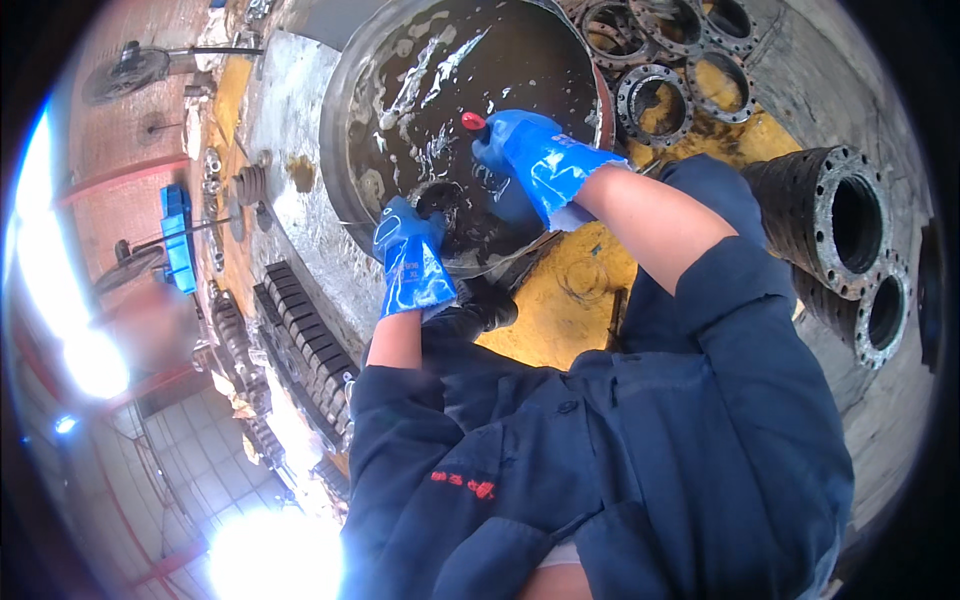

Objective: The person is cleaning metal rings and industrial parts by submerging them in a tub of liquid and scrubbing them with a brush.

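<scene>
A wide round metal tub [334,130] of murky brown liquid stands before me, with foam and bright reflections on its surface. My left hand [405,235], in a blue rubber glove, is closed on the edge of a dark round part [437,198] at the tub's near side. Most of that part lies in the liquid, so its full shape is hidden. Further right, over the liquid, my right hand [512,142] in a matching glove grips a tool with a red handle end [473,121]. The tool's working end cannot be seen.
Flanged metal rings [655,104] lie on yellow boards at the far right. A stack of dark flanges [815,215] stands on the right. Left of me is a row of dark ribbed blocks [305,335]. Yellow flooring [570,300] shows between my legs.
</scene>
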Action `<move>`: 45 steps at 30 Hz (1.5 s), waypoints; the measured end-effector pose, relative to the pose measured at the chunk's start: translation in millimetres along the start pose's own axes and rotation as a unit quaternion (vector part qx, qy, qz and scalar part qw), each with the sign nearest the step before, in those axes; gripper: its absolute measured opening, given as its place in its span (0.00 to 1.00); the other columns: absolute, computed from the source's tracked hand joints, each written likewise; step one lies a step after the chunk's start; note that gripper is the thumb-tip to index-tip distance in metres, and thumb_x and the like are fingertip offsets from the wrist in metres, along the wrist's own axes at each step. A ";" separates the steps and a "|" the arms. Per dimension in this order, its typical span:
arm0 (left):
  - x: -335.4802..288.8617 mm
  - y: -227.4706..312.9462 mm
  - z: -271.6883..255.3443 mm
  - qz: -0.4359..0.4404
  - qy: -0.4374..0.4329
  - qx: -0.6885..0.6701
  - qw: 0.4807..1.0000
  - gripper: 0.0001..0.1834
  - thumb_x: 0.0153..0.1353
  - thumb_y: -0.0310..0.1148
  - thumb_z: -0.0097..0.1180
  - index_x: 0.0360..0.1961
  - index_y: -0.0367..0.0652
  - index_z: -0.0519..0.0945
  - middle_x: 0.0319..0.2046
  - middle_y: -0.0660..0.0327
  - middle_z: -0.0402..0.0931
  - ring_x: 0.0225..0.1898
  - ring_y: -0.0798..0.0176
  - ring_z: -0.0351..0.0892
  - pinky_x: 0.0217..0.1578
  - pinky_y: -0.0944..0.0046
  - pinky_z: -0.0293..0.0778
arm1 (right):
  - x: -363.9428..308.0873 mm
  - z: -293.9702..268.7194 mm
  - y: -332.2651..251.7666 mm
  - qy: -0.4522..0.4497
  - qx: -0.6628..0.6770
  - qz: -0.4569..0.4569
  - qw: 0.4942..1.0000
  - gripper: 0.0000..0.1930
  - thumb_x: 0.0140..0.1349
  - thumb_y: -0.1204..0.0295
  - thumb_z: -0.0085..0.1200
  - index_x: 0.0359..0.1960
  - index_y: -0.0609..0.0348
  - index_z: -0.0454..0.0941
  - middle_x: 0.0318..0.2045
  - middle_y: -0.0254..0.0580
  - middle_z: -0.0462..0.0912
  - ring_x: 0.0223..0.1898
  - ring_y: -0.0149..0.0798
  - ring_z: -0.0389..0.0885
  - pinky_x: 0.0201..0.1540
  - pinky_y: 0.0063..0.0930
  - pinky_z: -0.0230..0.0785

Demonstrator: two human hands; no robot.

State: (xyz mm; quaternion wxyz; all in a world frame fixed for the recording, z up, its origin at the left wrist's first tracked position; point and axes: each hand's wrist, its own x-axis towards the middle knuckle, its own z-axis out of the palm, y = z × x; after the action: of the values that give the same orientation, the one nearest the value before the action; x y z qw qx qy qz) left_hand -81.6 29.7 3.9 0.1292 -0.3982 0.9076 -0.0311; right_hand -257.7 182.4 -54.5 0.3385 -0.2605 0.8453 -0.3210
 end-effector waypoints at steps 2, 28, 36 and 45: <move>-8.9 -4.8 -0.7 0.026 0.016 -0.012 0.999 0.33 0.51 0.53 0.74 0.49 0.38 0.83 0.49 0.42 0.85 0.53 0.38 0.86 0.54 0.45 0.80 | -0.2 6.1 5.6 -0.024 0.006 -0.008 1.000 0.24 0.65 0.49 0.62 0.52 0.53 0.88 0.47 0.54 0.90 0.51 0.59 0.88 0.55 0.48 0.80; -5.9 -63.6 15.5 0.128 -0.088 -0.273 0.949 0.34 0.51 0.42 0.74 0.59 0.40 0.83 0.50 0.47 0.89 0.53 0.48 0.89 0.56 0.53 0.80 | 4.2 20.4 -19.2 0.020 0.056 -0.062 0.996 0.25 0.66 0.46 0.50 0.40 0.55 0.89 0.39 0.60 0.89 0.47 0.61 0.87 0.53 0.49 0.78; -8.1 -85.7 15.3 0.172 -0.071 -0.255 0.949 0.38 0.52 0.43 0.72 0.65 0.45 0.79 0.55 0.46 0.86 0.59 0.45 0.85 0.62 0.52 0.78 | -16.4 32.0 -15.8 0.113 -0.092 -0.041 0.989 0.20 0.66 0.50 0.62 0.46 0.51 0.89 0.40 0.48 0.91 0.45 0.51 0.90 0.52 0.41 0.81; -7.6 -97.8 17.0 0.173 -0.113 -0.231 0.951 0.37 0.54 0.48 0.71 0.66 0.52 0.79 0.56 0.48 0.85 0.59 0.42 0.84 0.61 0.48 0.78 | -45.4 41.8 -79.0 0.003 0.227 -0.345 0.911 0.12 0.68 0.61 0.65 0.45 0.54 0.89 0.40 0.43 0.91 0.41 0.38 0.91 0.49 0.34 0.83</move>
State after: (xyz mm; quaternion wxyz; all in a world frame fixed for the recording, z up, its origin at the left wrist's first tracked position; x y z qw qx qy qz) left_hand -2.3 -30.6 4.7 0.1386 -0.2553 0.9243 0.2474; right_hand -180.3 144.9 -2.9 0.2542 -0.4512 0.6078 -0.6020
